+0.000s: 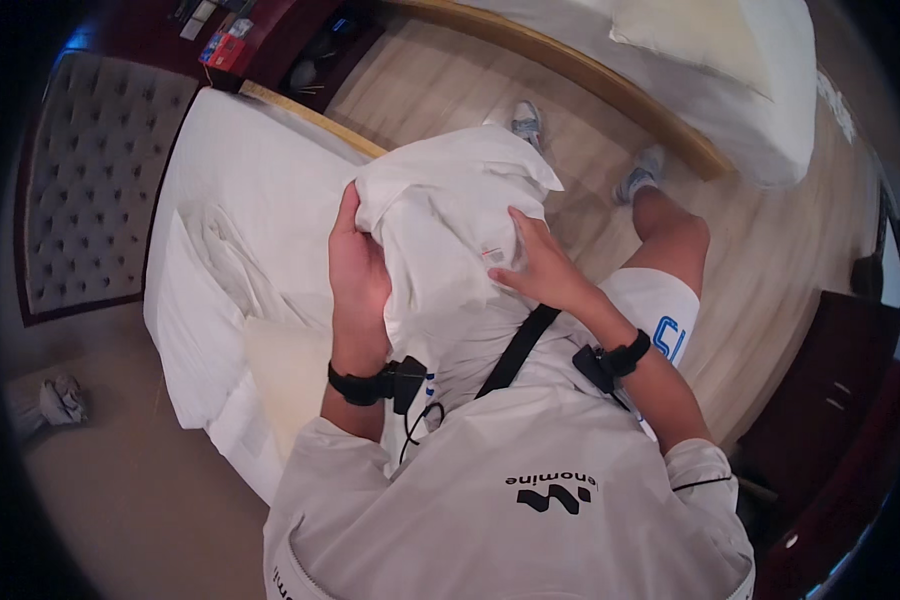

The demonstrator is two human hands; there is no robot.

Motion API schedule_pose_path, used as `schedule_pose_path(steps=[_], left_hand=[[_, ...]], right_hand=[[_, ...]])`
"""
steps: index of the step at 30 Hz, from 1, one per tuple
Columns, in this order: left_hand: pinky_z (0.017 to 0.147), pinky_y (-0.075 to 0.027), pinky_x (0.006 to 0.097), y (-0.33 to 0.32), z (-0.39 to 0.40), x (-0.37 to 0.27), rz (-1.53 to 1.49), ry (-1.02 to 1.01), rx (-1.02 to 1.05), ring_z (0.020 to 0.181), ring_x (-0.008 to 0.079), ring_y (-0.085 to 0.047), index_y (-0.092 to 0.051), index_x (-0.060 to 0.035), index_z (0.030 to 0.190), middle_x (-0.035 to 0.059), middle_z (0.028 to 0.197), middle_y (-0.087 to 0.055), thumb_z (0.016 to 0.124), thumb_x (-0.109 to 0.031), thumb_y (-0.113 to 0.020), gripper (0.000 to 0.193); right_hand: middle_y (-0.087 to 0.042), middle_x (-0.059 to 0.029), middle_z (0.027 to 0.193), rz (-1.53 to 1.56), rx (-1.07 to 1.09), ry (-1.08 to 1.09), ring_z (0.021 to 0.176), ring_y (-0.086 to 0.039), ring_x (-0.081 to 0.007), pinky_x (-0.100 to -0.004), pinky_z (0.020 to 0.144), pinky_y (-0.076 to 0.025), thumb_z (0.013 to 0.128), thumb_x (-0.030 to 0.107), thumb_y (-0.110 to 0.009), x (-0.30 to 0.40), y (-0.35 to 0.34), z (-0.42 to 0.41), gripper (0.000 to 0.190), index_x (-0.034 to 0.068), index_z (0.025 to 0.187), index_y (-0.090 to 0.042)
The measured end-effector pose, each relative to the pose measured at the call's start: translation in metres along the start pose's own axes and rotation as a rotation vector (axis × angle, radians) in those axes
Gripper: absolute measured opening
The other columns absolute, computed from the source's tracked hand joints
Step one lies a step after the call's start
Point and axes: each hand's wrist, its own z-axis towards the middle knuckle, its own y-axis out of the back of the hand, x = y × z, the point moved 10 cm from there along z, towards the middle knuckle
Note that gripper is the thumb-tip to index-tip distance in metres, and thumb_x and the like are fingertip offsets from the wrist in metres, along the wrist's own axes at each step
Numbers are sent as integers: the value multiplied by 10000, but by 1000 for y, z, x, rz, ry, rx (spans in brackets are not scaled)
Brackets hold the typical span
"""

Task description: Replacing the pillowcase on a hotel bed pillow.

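A white pillow in a loose, creased case (450,202) is held up in front of my waist, above my lap. My left hand (358,262) supports its left side, with the thumb up along the edge and the other fingers hidden under the cloth. On the right side, my right hand (547,262) holds the cloth between spread thumb and fingers. A small printed label (493,256) shows on the fabric near my right thumb. One corner of the case juts out to the far right. Both wrists wear black straps with small devices.
To my left is a bed with a white sheet (270,157), a rumpled white cover (202,300) and a cream cushion or pillow (285,367). A second bed with a wooden rail (570,56) stands ahead. A tufted headboard (94,180) is left; dark red furniture (802,382) is right.
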Motion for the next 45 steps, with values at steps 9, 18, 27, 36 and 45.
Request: schedule_pose_path(steps=[9,18,27,36,45], left_hand=[[882,-471,314,-65,-46,-51,478,-560,127,998,215,-595,-535,-9,1169,107,1104,-610,989,-292,-376,371],[806,-513,351,-34,-83,-57,596,-740,137,1004,225,-584,-428,-14,1275,150,1180,-552,908,-199,-547,427],[865,-467,331,-4,-78,-56,534,-689,-9,1028,214,-569,-431,-11,1280,136,1179,-555,958,-267,-447,412],[901,-463,327,-79,-79,-2,363,-417,241,1041,220,-592,-478,19,1249,138,1184,-580,998,-322,-364,438],[890,-464,316,-63,-61,5,319,-284,110,1024,206,-596,-495,38,1213,135,1137,-595,987,-282,-401,403]], right_hand=[[-659,-119,771,75,-451,19,688,-600,-147,-310,641,-471,869,143,-578,16,180,43,194,56,1017,-667],[-542,-156,1143,-125,-697,324,1090,-526,-285,-343,938,-406,784,133,-659,112,186,10,523,80,1277,-493],[-458,-227,1211,119,-301,198,1128,-469,-375,-398,971,-383,716,161,-724,67,48,17,761,-7,1350,-336],[-481,-189,1163,-16,-348,234,1074,-493,-357,-405,938,-395,729,128,-693,88,55,34,702,42,1343,-363],[-475,-183,1237,89,-254,345,1168,-456,-353,-402,992,-364,595,11,-695,121,56,11,802,68,1333,-387]])
